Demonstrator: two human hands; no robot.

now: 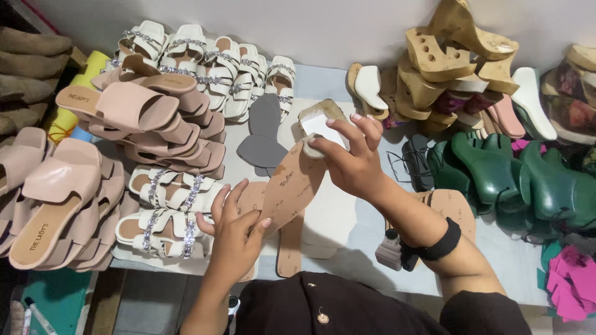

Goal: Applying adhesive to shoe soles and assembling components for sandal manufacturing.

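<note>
Hands pinch a tan insole (292, 186): left hand (233, 232) at its toe, right hand (351, 158) pressing a white-topped heel block (318, 121).

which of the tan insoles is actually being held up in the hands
The tan insole slanting up across the middle: the left hand grips its lower end and the right hand its upper end. The other insoles lie flat on the table beneath.
</note>
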